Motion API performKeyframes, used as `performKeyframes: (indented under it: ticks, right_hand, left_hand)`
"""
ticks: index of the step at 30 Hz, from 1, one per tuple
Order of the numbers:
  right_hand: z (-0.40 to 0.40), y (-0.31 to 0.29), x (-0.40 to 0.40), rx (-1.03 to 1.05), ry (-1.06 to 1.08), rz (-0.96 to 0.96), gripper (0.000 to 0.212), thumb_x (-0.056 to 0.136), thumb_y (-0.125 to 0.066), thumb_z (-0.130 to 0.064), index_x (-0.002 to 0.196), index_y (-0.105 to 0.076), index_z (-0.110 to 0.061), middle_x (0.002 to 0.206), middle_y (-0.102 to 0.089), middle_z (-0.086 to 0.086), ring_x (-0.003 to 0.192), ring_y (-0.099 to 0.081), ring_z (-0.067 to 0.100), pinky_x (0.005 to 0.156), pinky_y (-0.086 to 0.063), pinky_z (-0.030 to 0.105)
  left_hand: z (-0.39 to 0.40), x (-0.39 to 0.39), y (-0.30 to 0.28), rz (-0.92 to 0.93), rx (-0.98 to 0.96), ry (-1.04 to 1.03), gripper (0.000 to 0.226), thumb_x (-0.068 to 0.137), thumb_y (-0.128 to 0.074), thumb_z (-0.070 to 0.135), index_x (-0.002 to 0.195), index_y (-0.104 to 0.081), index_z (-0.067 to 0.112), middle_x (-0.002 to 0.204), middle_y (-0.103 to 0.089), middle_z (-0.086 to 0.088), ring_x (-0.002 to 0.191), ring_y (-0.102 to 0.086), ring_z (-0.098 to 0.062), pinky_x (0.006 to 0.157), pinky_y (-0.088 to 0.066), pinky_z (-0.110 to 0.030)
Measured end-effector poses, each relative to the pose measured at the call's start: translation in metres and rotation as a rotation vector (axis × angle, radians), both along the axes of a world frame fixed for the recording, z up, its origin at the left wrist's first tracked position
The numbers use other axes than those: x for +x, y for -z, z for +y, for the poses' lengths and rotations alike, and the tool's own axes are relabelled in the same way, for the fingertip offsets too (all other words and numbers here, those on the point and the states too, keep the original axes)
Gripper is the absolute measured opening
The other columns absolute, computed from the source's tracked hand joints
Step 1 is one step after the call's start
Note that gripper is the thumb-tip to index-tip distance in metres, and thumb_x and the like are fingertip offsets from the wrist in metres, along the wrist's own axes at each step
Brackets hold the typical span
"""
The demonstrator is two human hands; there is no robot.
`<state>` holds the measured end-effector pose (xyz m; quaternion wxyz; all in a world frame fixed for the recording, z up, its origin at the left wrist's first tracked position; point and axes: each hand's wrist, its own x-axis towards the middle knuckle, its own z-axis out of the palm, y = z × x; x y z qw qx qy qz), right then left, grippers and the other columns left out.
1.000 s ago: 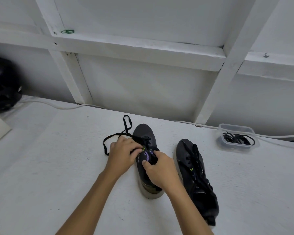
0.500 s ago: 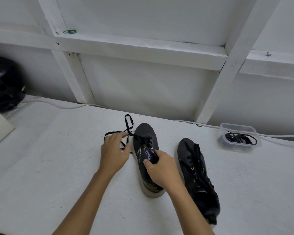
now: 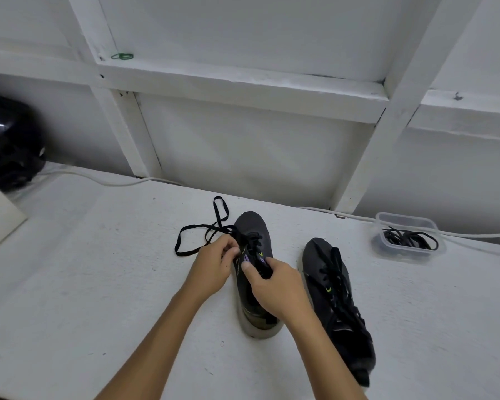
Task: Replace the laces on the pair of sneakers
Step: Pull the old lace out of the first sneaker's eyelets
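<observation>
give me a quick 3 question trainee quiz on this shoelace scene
1. True or false: the clear plastic tub by the wall holds a bundle of black laces.
2. Which dark grey sneaker is being worked on?
A. the sneaker under the hands
B. the sneaker lying alone on the right
C. neither
3. Fill in: the loose black flat lace trails onto the white table on the ____ side of that sneaker.

Key:
1. True.
2. A: the left hand pinches at the lace near the eyelets, and the right hand has its grip on the tongue area.
3. Left.
</observation>
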<state>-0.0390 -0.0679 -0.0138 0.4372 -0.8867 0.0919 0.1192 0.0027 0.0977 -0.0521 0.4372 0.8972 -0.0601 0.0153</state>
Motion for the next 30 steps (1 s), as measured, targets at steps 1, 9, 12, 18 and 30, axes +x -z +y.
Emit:
performKeyframes:
  ticks: [1,9,12,18,30]
  right_hand:
    - [-0.002,-0.002,0.002,-0.012,-0.011,0.019,0.045,0.089,-0.053,-0.068,0.092,-0.068,-0.026,0.078,-0.069,-0.007,0.075,-0.065,0.012,0.064,-0.051,0.027]
    - [-0.008,-0.018,0.042,-0.26,-0.191,-0.097,0.026,0.095,-0.061,-0.031,0.118,-0.071,-0.037,0.11,-0.073,-0.013,0.105,-0.065,0.015,0.086,-0.053,0.029]
    - [-0.005,-0.018,0.053,-0.32,-0.239,-0.069,0.018,0.093,-0.066,-0.035,0.109,-0.074,-0.037,0.107,-0.072,-0.01,0.101,-0.065,0.018,0.08,-0.051,0.028]
    - [0.002,-0.007,0.056,-0.318,-0.299,-0.094,0.014,0.095,-0.061,-0.026,0.102,-0.073,-0.027,0.104,-0.069,-0.003,0.094,-0.064,0.022,0.077,-0.05,0.03]
    - [0.005,0.006,0.058,-0.275,-0.335,-0.146,0.016,0.097,-0.054,-0.019,0.102,-0.068,-0.016,0.099,-0.062,0.004,0.09,-0.055,0.025,0.07,-0.045,0.031]
  left_hand:
    - [0.001,-0.001,-0.001,0.011,-0.014,-0.005,0.023,0.101,-0.054,0.017,0.087,-0.055,0.035,0.081,-0.066,0.01,0.077,-0.061,-0.008,0.069,-0.049,-0.022]
    - [0.0,-0.005,-0.004,0.043,-0.061,-0.001,0.014,0.102,-0.052,0.017,0.092,-0.058,0.025,0.081,-0.066,0.005,0.075,-0.062,-0.015,0.071,-0.049,-0.032]
    - [0.0,-0.006,-0.004,0.038,-0.072,-0.006,0.016,0.102,-0.052,0.016,0.09,-0.057,0.027,0.08,-0.065,0.004,0.073,-0.06,-0.016,0.07,-0.048,-0.031]
    - [-0.002,-0.006,-0.002,0.043,-0.081,-0.026,0.012,0.102,-0.054,0.017,0.094,-0.06,0.024,0.085,-0.067,0.008,0.083,-0.062,-0.007,0.073,-0.05,-0.022]
    - [0.004,0.002,-0.01,0.105,-0.122,0.007,0.021,0.095,-0.066,0.015,0.111,-0.076,0.025,0.1,-0.073,0.018,0.093,-0.064,0.009,0.079,-0.043,-0.002]
